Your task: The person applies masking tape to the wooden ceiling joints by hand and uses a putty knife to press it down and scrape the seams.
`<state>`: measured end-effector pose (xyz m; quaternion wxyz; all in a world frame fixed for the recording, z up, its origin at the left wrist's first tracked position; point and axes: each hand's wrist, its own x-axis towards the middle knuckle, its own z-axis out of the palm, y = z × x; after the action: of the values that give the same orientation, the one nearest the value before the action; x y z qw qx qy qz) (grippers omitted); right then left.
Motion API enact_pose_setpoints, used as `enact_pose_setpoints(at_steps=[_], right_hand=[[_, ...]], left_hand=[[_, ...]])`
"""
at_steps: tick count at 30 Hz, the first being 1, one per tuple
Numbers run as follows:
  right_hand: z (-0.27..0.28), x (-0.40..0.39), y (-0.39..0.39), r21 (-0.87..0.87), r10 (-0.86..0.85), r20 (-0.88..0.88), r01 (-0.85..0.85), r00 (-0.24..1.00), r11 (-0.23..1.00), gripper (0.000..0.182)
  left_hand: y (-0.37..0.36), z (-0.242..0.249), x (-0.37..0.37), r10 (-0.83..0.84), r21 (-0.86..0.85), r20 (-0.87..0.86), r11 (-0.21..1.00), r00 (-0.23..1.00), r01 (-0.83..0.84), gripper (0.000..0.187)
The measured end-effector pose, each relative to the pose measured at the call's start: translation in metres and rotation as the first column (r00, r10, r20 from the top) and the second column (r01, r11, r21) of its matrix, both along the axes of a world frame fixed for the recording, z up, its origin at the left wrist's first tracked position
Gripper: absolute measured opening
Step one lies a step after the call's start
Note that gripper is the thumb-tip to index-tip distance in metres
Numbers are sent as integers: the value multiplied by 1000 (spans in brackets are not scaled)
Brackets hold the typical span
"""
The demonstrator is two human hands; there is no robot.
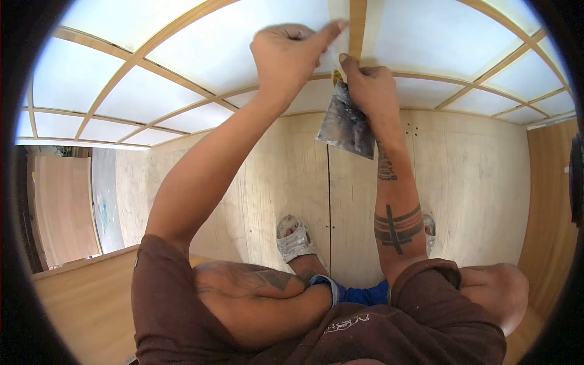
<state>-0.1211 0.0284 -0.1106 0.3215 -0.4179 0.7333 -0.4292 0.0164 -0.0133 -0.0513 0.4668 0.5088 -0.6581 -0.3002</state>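
Both arms reach up to a ceiling of white panels (225, 42) divided by thin wooden battens (358, 27). My left hand (291, 53) has its fingers closed and pinches a pale strip (336, 13) that runs along the left side of the central batten. Just to the right and lower, my right hand (372, 85) grips a wide putty knife (347, 126). Its stained metal blade hangs below the fist. The right thumb touches the foot of the batten.
A plywood wall (474, 176) with a vertical seam fills the middle. My two feet in pale sandals (295, 238) rest near it. A wooden surface (85, 304) lies at lower left, and a brown board (64, 207) leans at far left.
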Motion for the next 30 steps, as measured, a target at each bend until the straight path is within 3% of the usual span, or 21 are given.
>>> enact_pose_setpoints(at_steps=[1,6,8,12,14,18,20,24,26,30], right_hand=[[2,1,2,-19,0,-2,-1,1000,1000,60],[2,3,2,25,-53,-12,53,999,998,60],[1,3,2,27,-36,-6,36,999,999,61],[6,4,10,62,2,18,-3,1000,998,60],[-17,8,11,-170,-26,-14,23,1000,985,59],[-46,18,32,-359,63,-14,-64,998,931,52],[-66,25,42,-546,3,-182,-104,983,831,43],[-94,29,46,-606,-32,-230,-118,973,787,37],[-92,31,46,-617,-109,-183,-28,977,786,42],[-66,31,40,-591,-74,-85,10,994,806,46]], left_hand=[[-2,-10,4,-3,-8,74,1000,997,4,48],[-9,-41,10,33,-75,133,997,991,-23,55],[-11,-45,10,62,-193,190,981,980,-25,57],[-5,-38,12,43,-159,317,987,947,8,53],[-6,-39,12,45,-186,364,982,930,25,53],[-5,-42,11,32,-211,372,976,928,51,54],[-7,-47,12,17,-232,349,970,937,69,54],[-6,-47,13,19,-239,373,968,928,76,52],[-9,-48,14,46,-294,431,951,901,92,51],[-10,-51,13,27,-280,397,955,917,94,50]])
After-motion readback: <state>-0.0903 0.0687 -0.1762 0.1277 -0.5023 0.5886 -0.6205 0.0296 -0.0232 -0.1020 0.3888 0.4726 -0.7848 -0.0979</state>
